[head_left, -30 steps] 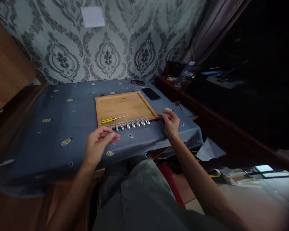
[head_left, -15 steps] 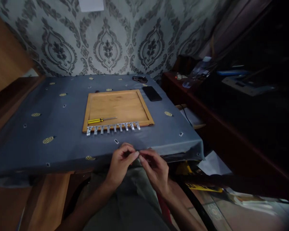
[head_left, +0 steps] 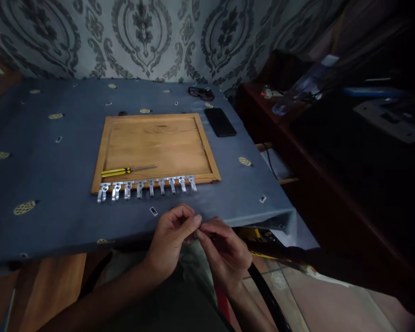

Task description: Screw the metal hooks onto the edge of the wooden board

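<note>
Head view: beyond and to the left of the pinched hands, a wooden panel [head_left: 159, 143] lies flat on the worktop [head_left: 69, 170], light brown with a raised frame. Silvery metal hooks [head_left: 127, 190] line its near edge. Left hand [head_left: 168, 242] and right hand [head_left: 224, 251] meet at closed fingertips; whether they grip something small, I cannot tell.
</note>
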A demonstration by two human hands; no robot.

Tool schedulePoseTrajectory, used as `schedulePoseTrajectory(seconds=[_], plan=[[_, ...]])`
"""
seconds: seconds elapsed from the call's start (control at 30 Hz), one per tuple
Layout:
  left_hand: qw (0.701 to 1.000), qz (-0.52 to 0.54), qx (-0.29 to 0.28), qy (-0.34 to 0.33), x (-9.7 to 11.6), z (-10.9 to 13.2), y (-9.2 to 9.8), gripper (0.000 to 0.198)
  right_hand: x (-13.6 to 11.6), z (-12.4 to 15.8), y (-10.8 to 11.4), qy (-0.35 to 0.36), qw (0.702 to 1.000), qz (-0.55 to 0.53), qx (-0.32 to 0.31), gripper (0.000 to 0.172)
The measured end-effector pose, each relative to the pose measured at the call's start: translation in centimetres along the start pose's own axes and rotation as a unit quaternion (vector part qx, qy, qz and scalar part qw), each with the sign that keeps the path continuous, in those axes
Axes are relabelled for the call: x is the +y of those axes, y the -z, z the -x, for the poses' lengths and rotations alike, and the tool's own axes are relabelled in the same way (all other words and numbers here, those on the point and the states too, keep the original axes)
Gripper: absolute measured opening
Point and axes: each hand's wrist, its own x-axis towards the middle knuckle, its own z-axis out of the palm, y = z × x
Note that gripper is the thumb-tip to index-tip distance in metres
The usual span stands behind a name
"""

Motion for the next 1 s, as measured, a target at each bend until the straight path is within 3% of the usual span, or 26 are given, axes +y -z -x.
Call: schedulePoseTrajectory(seconds=[0.2, 0.37, 0.47, 0.57, 0.63, 0.67, 0.77, 0.8, 0.83, 0.9, 0.97, 1.0], plan=[[0.997, 0.051, -0.026, 0.047, 1.1, -1.5, -1.1, 0.058, 0.0, -2.7, 1.7, 0.051, 0.994, 0.093, -0.035, 0.039], [0.993, 0.064, -0.055, 0.080, 1.2, -2.2, -1.4, 0.055, 0.1, -4.4, 3.2, 0.060, 0.988, 0.128, -0.056, 0.031], [0.991, 0.010, -0.095, 0.095, 1.1, -2.0, -1.0, 0.047, 0.5, -5.4, 3.7, 0.013, 0.995, 0.097, 0.000, 0.020], [0.975, -0.131, -0.172, 0.058, 0.7, -1.3, -0.3, 0.025, 1.2, -6.8, 3.7, -0.039, 0.992, 0.115, 0.038, 0.011], [0.929, -0.267, -0.255, -0.027, 0.4, -0.9, 0.2, 0.024, 1.9, -7.9, 3.3, -0.052, 0.986, 0.155, 0.019, 0.007], [0.886, -0.344, -0.301, -0.084, 0.2, -0.8, 0.4, 0.024, 2.2, -8.5, 3.1, -0.052, 0.983, 0.175, 0.002, 0.004], [0.692, -0.534, -0.425, -0.234, -0.3, -1.0, 1.1, 0.015, 3.3, -10.2, 2.4, -0.013, 0.975, 0.216, -0.054, 0.001], [0.639, -0.569, -0.451, -0.255, -0.3, -1.3, 1.3, 0.010, 3.7, -10.6, 2.2, 0.007, 0.972, 0.224, -0.073, 0.002], [0.604, -0.591, -0.468, -0.259, -0.2, -1.6, 1.4, 0.006, 4.0, -10.9, 2.0, 0.025, 0.969, 0.230, -0.088, 0.003], [0.587, -0.605, -0.488, -0.226, 0.3, -2.3, 1.5, 0.001, 4.8, -11.1, 1.8, 0.041, 0.965, 0.235, -0.107, 0.005], [0.620, -0.580, -0.503, -0.163, 1.0, -2.9, 1.3, 0.005, 5.3, -10.9, 1.9, 0.035, 0.969, 0.223, -0.103, 0.004], [0.651, -0.544, -0.515, -0.121, 1.4, -3.2, 1.2, 0.009, 5.6, -10.7, 1.9, 0.025, 0.973, 0.212, -0.090, 0.002]])
